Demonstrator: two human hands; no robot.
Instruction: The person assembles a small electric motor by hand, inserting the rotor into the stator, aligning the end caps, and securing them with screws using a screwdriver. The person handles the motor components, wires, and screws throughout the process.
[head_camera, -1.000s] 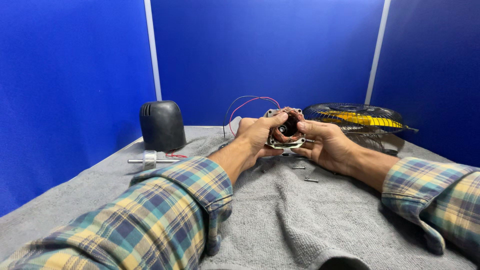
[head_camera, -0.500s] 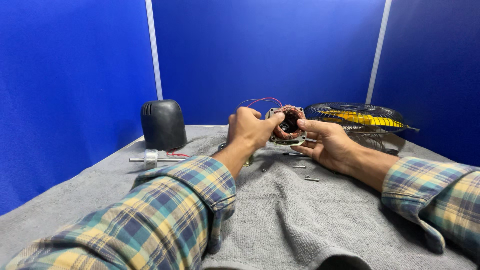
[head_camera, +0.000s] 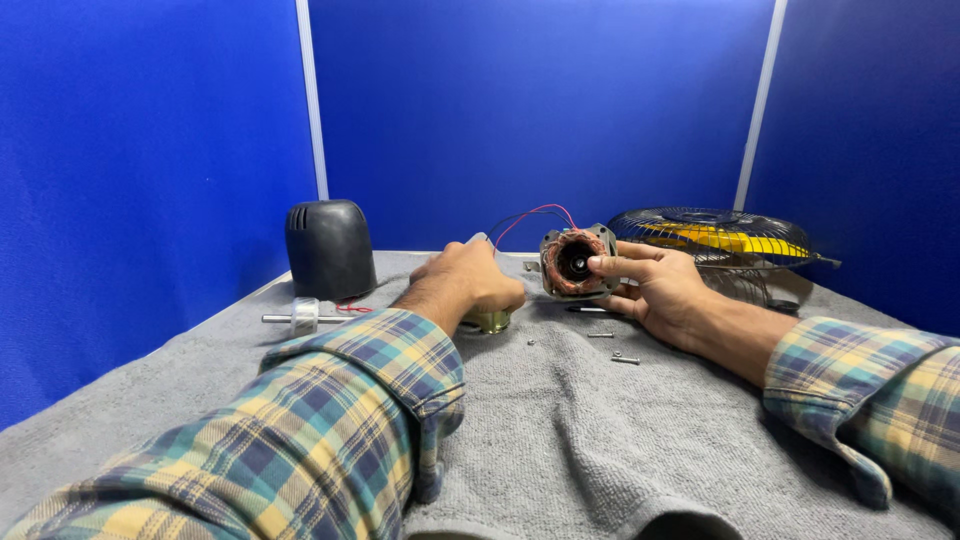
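My right hand (head_camera: 655, 287) holds a small motor stator (head_camera: 576, 262) upright, its copper windings and dark centre hole facing me. Red and dark wires (head_camera: 530, 216) arc from it toward the left. My left hand (head_camera: 470, 280) rests on the grey towel, fingers closed over a brass-coloured metal part (head_camera: 490, 321) that shows under the palm. Both arms wear plaid sleeves.
A dark plastic motor cover (head_camera: 329, 248) stands at the back left, with a steel shaft and white bushing (head_camera: 303, 316) lying before it. A black fan grille with yellow blades (head_camera: 722, 236) lies at the back right. Small screws (head_camera: 624, 358) lie on the grey towel (head_camera: 580, 440). Blue partitions surround the table.
My left hand has come off the stator and moved left and down onto the towel with the brass-coloured part. My right hand keeps the stator, now turned to face me.
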